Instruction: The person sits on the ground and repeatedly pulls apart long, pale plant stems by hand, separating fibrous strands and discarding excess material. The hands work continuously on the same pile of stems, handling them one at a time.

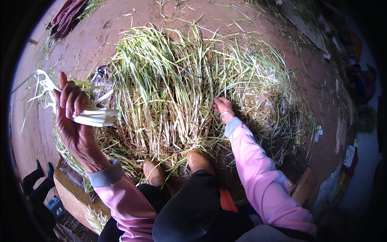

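Observation:
My left hand (72,112) is raised at the left, its fingers closed around a bundle of pale, trimmed plant stalks (96,116). The white stalk ends point right, and thin leaves trail beyond the hand to the left. A broad heap of long green-leaved stalks (169,81) lies on the ground in front of my shoes. At this heap's right side, my right hand (221,106) reaches down with bent fingers against the leaves; whether it grips any is too small to tell. To its right lies a looser pile of leaf scraps and peelings (260,90).
My brown shoes (154,172) stand at the heap's near edge. A curved tan container or board (75,196) lies at lower left, beside more cut stalks (98,219). A blue stool (55,206) and another person's legs (37,178) are at far left. Dark cloth (66,19) lies upper left.

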Demonstrator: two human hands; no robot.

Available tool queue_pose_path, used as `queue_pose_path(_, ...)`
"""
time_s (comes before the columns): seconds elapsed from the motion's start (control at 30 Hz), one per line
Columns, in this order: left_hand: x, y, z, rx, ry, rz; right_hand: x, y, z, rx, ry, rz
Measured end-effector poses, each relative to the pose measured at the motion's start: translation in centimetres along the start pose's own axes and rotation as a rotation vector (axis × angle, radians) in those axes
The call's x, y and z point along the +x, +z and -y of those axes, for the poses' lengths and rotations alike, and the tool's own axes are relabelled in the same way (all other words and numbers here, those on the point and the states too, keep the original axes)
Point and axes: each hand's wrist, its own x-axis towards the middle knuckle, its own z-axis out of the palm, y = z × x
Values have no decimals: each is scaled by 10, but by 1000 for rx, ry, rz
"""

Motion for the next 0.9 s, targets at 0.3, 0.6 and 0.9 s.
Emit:
queue_pose_path(0.3, -79, -79, 95, -237, -146, -505, -58, -75, 65, 302, -247, 174)
queue_pose_path(0.6, -96, -79, 115, -212, -318, -438, -184, -46, 186, -63, -548, 668)
queue_pose_path(0.9, -109, -71, 138, 288, -465, -621, -180, 12, 96, -422, -459, 719)
